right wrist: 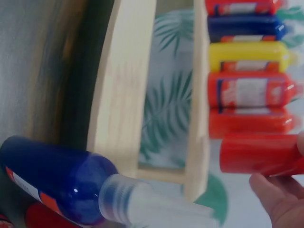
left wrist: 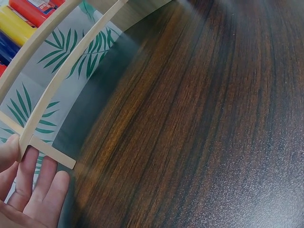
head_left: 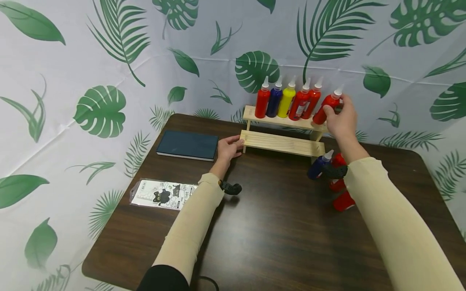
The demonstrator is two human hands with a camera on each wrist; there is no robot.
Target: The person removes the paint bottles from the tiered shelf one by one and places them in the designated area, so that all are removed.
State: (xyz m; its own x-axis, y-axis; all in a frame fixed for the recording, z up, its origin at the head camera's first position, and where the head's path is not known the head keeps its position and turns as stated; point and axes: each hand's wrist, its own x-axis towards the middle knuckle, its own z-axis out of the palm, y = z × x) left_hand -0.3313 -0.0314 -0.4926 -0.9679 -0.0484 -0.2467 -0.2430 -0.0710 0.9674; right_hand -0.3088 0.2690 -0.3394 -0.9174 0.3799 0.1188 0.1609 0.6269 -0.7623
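My right hand grips a red squeeze bottle with a white nozzle, tilted over the right end of the upper shelf of a two-step wooden rack. In the right wrist view, a small gap shows between this bottle's base and the shelf edge. Left of it on that shelf, a red bottle, a blue bottle, a yellow bottle and two more red ones stand in a row. My left hand holds the left end of the lower shelf, thumb and fingers about its corner.
Under my right forearm, a blue bottle and several red bottles are on the brown table. A dark blue book and a packaged cat-print set lie at the left. A leaf-print cloth hangs behind.
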